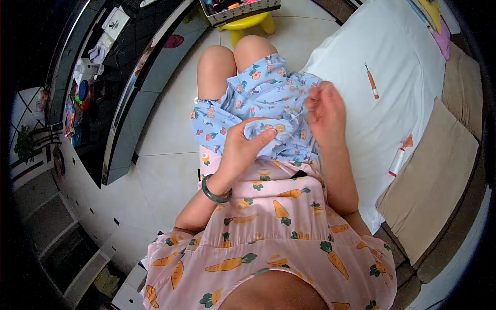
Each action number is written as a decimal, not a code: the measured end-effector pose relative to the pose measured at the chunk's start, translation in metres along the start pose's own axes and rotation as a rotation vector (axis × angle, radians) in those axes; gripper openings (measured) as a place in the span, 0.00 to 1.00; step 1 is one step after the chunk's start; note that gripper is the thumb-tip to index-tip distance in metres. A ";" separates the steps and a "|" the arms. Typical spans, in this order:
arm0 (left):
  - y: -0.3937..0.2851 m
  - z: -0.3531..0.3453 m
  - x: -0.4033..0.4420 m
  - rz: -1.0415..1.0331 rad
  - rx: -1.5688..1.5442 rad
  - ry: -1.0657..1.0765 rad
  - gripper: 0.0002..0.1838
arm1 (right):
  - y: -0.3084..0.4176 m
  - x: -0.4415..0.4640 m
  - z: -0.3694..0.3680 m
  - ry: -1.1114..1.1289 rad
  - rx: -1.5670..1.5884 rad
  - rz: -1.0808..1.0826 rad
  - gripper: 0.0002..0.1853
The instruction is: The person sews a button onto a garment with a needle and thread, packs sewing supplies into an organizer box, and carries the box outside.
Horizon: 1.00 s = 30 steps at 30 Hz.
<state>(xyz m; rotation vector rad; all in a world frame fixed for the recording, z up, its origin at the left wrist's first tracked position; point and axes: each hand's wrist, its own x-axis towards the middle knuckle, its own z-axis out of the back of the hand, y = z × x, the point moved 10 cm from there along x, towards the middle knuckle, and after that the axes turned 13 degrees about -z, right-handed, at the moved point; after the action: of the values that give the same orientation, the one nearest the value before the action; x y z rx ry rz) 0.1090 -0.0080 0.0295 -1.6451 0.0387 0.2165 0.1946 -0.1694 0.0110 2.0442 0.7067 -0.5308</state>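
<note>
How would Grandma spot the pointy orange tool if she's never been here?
Find the big white sheet on the picture's right. Up and right from the right hand lies the tool. Its slim orange handle and thin dark tip set it apart from the fatter white tube lower down.

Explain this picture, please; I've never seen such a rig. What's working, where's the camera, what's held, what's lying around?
There is no machine: a person works with two bare hands, and the camera sits on their head, looking forward and down. The left hand grips blue floral cloth near a yellowish button. The right hand is raised beside it, blurred; I can't tell whether it holds anything. On the white sheet lie a thin orange-and-white tool and a white-and-red tube. Ahead, a patterned box stands on a yellow stool.
</note>
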 end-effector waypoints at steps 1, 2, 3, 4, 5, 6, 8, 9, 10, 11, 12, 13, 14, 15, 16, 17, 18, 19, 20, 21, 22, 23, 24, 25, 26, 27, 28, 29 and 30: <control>0.012 -0.004 -0.001 0.116 -0.233 -0.013 0.09 | 0.016 0.005 0.013 0.041 0.050 0.140 0.07; 0.015 -0.006 -0.003 0.176 -0.322 -0.043 0.08 | 0.032 0.007 0.027 0.080 0.100 0.280 0.08; 0.015 -0.004 -0.003 0.176 -0.323 -0.042 0.08 | 0.036 0.013 0.038 0.079 0.099 0.281 0.08; 0.018 -0.005 -0.004 0.218 -0.357 -0.020 0.10 | 0.056 0.007 0.060 -0.108 -0.026 0.464 0.08; 0.022 -0.007 -0.006 0.261 -0.391 0.001 0.12 | 0.074 -0.005 0.077 -0.298 -0.154 0.643 0.08; 0.023 -0.006 -0.006 0.261 -0.392 0.001 0.12 | 0.078 -0.004 0.083 -0.298 -0.155 0.643 0.08; 0.023 -0.007 -0.005 0.247 -0.420 0.019 0.12 | 0.094 -0.019 0.100 -0.481 -0.273 0.787 0.08; 0.023 -0.007 -0.005 0.247 -0.422 0.019 0.12 | 0.095 -0.020 0.103 -0.482 -0.275 0.787 0.08; 0.024 -0.007 -0.005 0.252 -0.423 0.019 0.12 | 0.099 -0.025 0.104 -0.517 -0.340 0.821 0.08; 0.024 -0.007 -0.005 0.256 -0.424 0.018 0.11 | 0.102 -0.028 0.105 -0.552 -0.405 0.854 0.08; 0.024 -0.006 -0.005 0.255 -0.424 0.016 0.11 | 0.104 -0.029 0.106 -0.529 -0.405 0.873 0.08; 0.023 -0.004 -0.005 0.254 -0.406 0.010 0.11 | 0.105 -0.029 0.108 -0.526 -0.405 0.873 0.08; 0.023 -0.003 -0.004 0.253 -0.388 0.005 0.11 | 0.106 -0.029 0.112 -0.579 -0.445 0.854 0.08; 0.022 -0.003 -0.004 0.252 -0.388 0.004 0.11 | 0.107 -0.030 0.115 -0.633 -0.484 0.834 0.09; 0.021 -0.003 -0.004 0.254 -0.400 -0.007 0.11 | 0.107 -0.031 0.116 -0.631 -0.483 0.834 0.09; 0.019 -0.003 -0.004 0.255 -0.412 -0.017 0.11 | 0.107 -0.032 0.116 -0.636 -0.507 0.842 0.09; 0.017 -0.003 -0.004 0.253 -0.412 -0.018 0.11 | 0.108 -0.033 0.116 -0.642 -0.530 0.850 0.09; 0.015 -0.002 -0.004 0.248 -0.406 -0.030 0.11 | 0.108 -0.032 0.117 -0.641 -0.530 0.851 0.09; 0.014 -0.001 -0.004 0.243 -0.400 -0.043 0.11 | 0.108 -0.032 0.118 -0.646 -0.537 0.842 0.09; 0.014 -0.001 -0.004 0.242 -0.400 -0.044 0.11 | 0.108 -0.031 0.120 -0.651 -0.543 0.832 0.09; 0.015 0.000 -0.004 0.244 -0.387 -0.041 0.11 | 0.108 -0.030 0.122 -0.650 -0.543 0.833 0.09; 0.016 0.001 -0.005 0.246 -0.375 -0.038 0.11 | 0.109 -0.030 0.123 -0.667 -0.571 0.832 0.09; 0.018 0.002 -0.005 0.245 -0.374 -0.039 0.11 | 0.109 -0.030 0.124 -0.684 -0.599 0.831 0.10; 0.018 0.001 -0.005 0.240 -0.388 -0.019 0.11 | 0.108 -0.029 0.125 -0.683 -0.598 0.832 0.10; 0.019 0.000 -0.004 0.235 -0.401 0.000 0.10 | 0.107 -0.027 0.127 -0.673 -0.583 0.810 0.10; 0.019 -0.001 -0.004 0.233 -0.400 -0.001 0.10 | 0.107 -0.024 0.126 -0.663 -0.567 0.788 0.09; 0.020 0.000 -0.004 0.235 -0.393 -0.007 0.10 | 0.105 -0.023 0.123 -0.664 -0.566 0.788 0.09; 0.021 0.000 -0.004 0.238 -0.385 -0.012 0.11 | 0.100 -0.017 0.117 -0.610 -0.555 0.775 0.08; 0.021 -0.001 -0.004 0.240 -0.384 -0.007 0.11 | 0.094 -0.014 0.108 -0.559 -0.543 0.763 0.08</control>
<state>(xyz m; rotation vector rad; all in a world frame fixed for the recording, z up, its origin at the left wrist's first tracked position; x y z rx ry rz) 0.1021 -0.0115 0.0091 -2.0222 0.2002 0.4337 0.2352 -0.3073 0.0201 1.3946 -0.2573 -0.3685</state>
